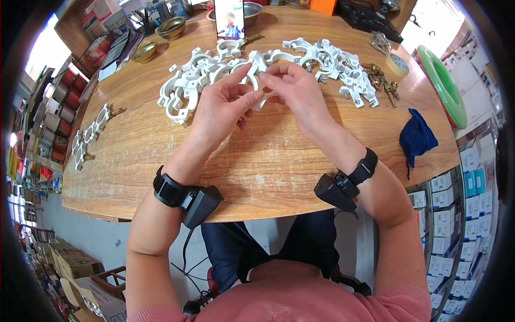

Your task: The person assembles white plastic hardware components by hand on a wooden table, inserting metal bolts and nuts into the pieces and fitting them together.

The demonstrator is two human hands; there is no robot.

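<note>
Near the middle of the table, my left hand (221, 110) and my right hand (296, 92) are brought close together, fingers curled inward. Between their fingertips is a white pipe clamp (260, 104), partly hidden by the fingers and overlapping the pile behind it. Just beyond the hands spreads a heap of white pipe clamps (182, 96), some with small metal screws. More clamps with screws (354, 86) lie to the right of my right hand. Brass-coloured bolts (389, 88) are gathered at that heap's right end. Several clamps with brass bolts attached (102, 115) lie at the table's left.
A phone (229, 21) stands upright at the back, beside metal bowls (171, 28). On the right are a tape roll (397, 65), a dark blue cloth (417, 138) and green rings (442, 88) at the table's edge. Each wrist wears a strapped black device (203, 205).
</note>
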